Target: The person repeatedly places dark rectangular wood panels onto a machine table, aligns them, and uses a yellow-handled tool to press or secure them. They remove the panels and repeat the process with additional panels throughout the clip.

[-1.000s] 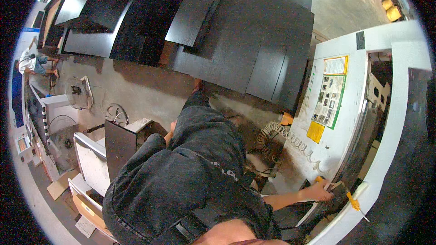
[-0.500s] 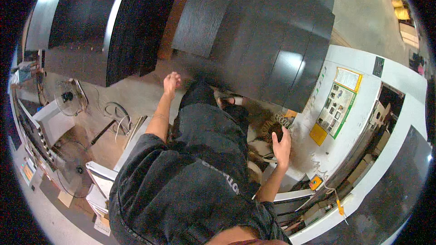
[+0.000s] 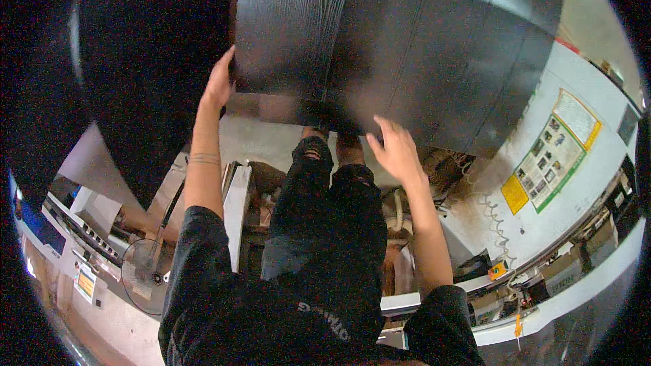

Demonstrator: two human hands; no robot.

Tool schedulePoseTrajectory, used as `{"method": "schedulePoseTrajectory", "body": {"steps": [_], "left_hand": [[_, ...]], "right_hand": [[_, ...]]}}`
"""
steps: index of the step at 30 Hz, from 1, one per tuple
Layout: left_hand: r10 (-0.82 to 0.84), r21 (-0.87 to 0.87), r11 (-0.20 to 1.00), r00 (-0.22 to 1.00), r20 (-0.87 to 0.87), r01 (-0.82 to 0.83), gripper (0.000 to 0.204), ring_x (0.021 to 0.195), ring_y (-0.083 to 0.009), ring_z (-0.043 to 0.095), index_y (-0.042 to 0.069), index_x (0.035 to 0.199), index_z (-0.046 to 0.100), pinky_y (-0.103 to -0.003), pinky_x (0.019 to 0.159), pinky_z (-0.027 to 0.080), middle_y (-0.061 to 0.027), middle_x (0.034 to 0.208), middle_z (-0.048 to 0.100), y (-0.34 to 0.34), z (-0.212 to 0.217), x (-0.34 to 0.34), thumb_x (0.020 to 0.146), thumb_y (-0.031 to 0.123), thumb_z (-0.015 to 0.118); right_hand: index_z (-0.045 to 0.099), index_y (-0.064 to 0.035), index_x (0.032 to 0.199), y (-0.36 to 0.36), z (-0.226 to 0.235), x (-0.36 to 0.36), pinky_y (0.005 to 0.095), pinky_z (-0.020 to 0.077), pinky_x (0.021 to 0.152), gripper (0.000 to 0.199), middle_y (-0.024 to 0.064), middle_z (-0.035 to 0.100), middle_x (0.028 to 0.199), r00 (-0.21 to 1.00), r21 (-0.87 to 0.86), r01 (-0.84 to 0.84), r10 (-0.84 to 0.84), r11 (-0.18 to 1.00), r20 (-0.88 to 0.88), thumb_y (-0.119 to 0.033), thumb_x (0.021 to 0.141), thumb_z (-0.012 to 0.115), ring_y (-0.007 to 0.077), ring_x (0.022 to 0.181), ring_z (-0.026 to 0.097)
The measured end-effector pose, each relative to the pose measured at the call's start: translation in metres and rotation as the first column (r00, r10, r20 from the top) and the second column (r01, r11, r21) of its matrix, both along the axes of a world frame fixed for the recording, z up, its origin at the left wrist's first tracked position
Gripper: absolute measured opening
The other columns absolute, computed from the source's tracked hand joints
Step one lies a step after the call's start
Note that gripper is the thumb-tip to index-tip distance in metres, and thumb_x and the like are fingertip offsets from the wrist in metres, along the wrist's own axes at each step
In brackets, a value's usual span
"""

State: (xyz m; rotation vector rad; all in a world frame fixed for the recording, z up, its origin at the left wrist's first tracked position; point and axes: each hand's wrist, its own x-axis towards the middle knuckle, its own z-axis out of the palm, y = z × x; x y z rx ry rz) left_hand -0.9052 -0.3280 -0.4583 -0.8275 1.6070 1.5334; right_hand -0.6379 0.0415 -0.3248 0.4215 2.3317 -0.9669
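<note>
Running away from the person, the dark panel [image 3: 288,20] lies at top centre beside other dark boards [image 3: 441,47], its grain and apparent long axis going nearly straight up the view; its far end is cut off, so its full length cannot be told. The left hand [image 3: 218,85] is at the panel's left edge near its close corner, fingers outstretched rather than clenched and seemingly touching. The right hand [image 3: 399,154] is empty and open, thumb apart, fingers aimed up and leftward before the boards' near edge. Half a second ago the left hand was over the floor, short of the panel, and the right was beside the coiled hose [image 3: 498,220]; the boards now fill more of the view. Fine streaky wood grain gives the panel a dull sheen, while straight seams divide the flat boards. Rightward stands a smooth white machine housing [image 3: 505,156].
</note>
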Motion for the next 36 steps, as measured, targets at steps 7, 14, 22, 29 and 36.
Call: {"method": "schedulePoseTrajectory", "body": {"steps": [7, 14, 22, 29, 36], "left_hand": [[0.027, -0.042, 0.999, 0.993, 0.112, -0.023, 0.049, 0.115, -0.0238, 0.061, 0.006, 0.135, 0.061, -0.041, 0.102, 0.048, -0.0082, 0.131, 0.065, 0.026, -0.005, -0.031, 0.107, 0.044, 0.046], [-0.038, -0.018, 0.999, 0.999, -0.006, 0.038, 0.072, 0.142, -0.0284, 0.042, 0.008, 0.156, 0.041, -0.045, 0.119, 0.033, -0.0098, 0.159, 0.042, 0.048, 0.027, -0.026, 0.106, 0.06, 0.042], [-0.106, -0.079, 0.992, 0.989, -0.105, 0.098, 0.077, 0.149, -0.0272, 0.033, 0.006, 0.16, 0.033, -0.043, 0.125, 0.021, -0.0091, 0.164, 0.034, 0.056, 0.036, -0.022, 0.107, 0.062, 0.036], [-0.387, -0.506, 0.846, 0.847, -0.364, 0.169, 0.051, 0.111, -0.0145, 0.055, -0.001, 0.132, 0.064, -0.03, 0.102, 0.041, -0.0052, 0.124, 0.065, 0.052, 0.047, -0.004, 0.108, 0.043, 0.051], [-0.453, -0.555, 0.81, 0.804, -0.386, 0.19, 0.04, 0.074, -0.0072, 0.041, 0.001, 0.108, 0.065, -0.025, 0.07, 0.038, 0.0049, 0.083, 0.052, 0.046, 0.045, -0.002, 0.109, 0.039, 0.052]], "right_hand": [[0.056, 0.0007, 0.138, -0.031, -0.15, -0.068, 0.0444, 0.0481, 0.104, 0.045, 0.0248, 0.065, 0.131, 0.971, -0.072, 0.24, -0.238, 0.968, 0.034, -0.022, 0.099, 0.063, 0.0395, 0.125, 0.06], [0.053, -0.0015, 0.144, -0.055, -0.147, -0.085, 0.0337, 0.0439, 0.106, 0.045, 0.012, 0.064, 0.133, 0.828, -0.422, 0.56, -0.489, 0.713, 0.273, -0.008, 0.099, 0.054, 0.0238, 0.121, 0.06], [0.035, -0.0014, 0.158, -0.066, -0.118, -0.086, 0.0323, 0.031, 0.116, 0.068, 0.0094, 0.049, 0.15, 0.608, -0.667, 0.722, -0.631, 0.185, 0.483, -0.006, 0.094, 0.057, 0.0183, 0.133, 0.047], [0.046, 0.0003, 0.145, -0.146, -0.055, -0.056, 0.0468, 0.0404, 0.105, 0.062, 0.0213, 0.055, 0.128, 0.705, -0.138, 0.665, -0.678, 0.734, -0.208, -0.005, 0.087, 0.065, 0.0378, 0.117, 0.054], [0.037, -0.0007, 0.153, -0.194, -0.026, -0.066, 0.0517, 0.03, 0.108, 0.074, 0.0201, 0.047, 0.133, 0.771, -0.019, 0.614, -0.605, 0.789, -0.201, -0.011, 0.087, 0.069, 0.0372, 0.123, 0.046]]}}
